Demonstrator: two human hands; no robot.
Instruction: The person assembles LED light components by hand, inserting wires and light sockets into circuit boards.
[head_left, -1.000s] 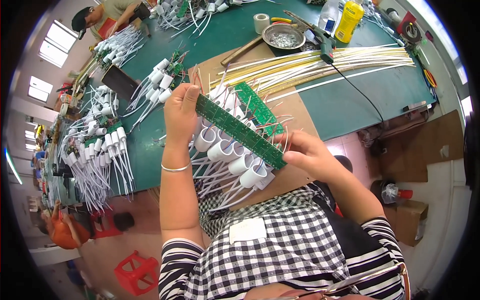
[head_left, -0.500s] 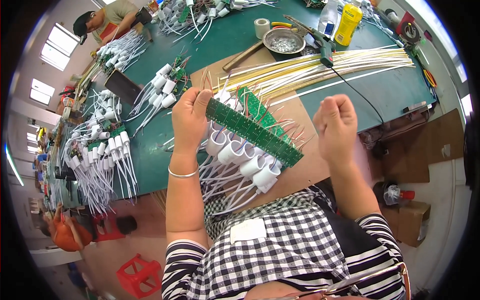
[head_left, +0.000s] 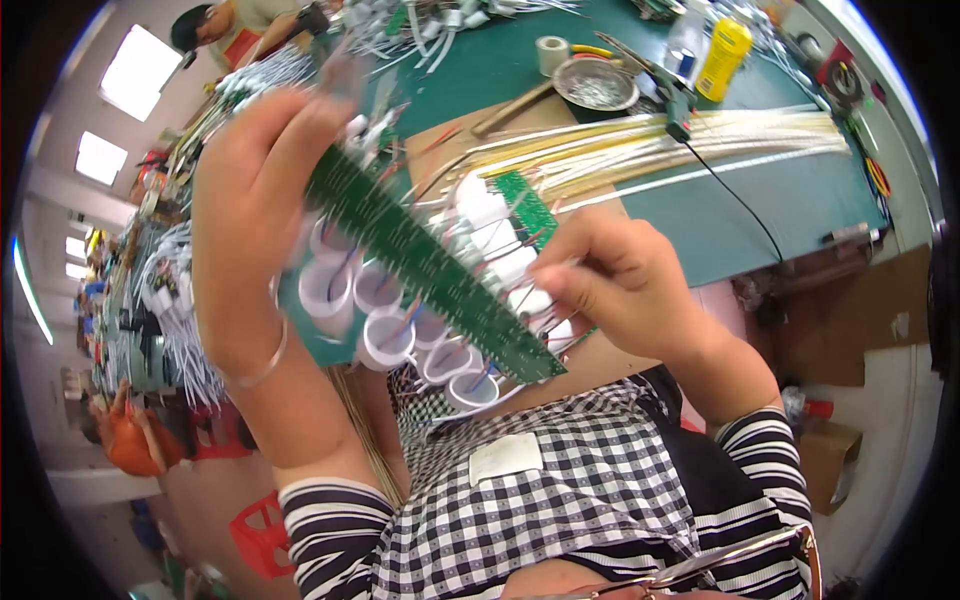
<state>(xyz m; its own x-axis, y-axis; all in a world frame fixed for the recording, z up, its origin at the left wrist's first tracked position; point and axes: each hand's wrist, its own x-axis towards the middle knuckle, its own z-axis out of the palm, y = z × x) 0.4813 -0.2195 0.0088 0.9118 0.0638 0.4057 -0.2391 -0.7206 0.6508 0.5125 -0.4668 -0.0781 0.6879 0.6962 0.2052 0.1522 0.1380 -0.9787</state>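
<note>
My left hand (head_left: 250, 200) grips the upper end of a long green circuit strip (head_left: 430, 270) and holds it lifted close to my face. Several white round caps (head_left: 385, 340) hang from the strip on short wires. My right hand (head_left: 625, 285) has its fingers curled at the strip's right side, pinching among the white parts and thin wires there; what exactly it pinches is blurred. A second short green board (head_left: 525, 205) lies on the brown cardboard sheet (head_left: 450, 140) behind.
A green table (head_left: 760, 200) carries a bundle of long pale tubes (head_left: 680, 150), a metal bowl (head_left: 596, 85), a yellow bottle (head_left: 725, 45), a tape roll (head_left: 551, 52) and a soldering tool with black cord (head_left: 672, 95). Piles of white wired caps (head_left: 170, 290) lie left. Another person (head_left: 215, 20) works far left.
My left hand has raised the strip much nearer to my face. My right hand, lifted off it half a second ago, has come back to the strip's right side.
</note>
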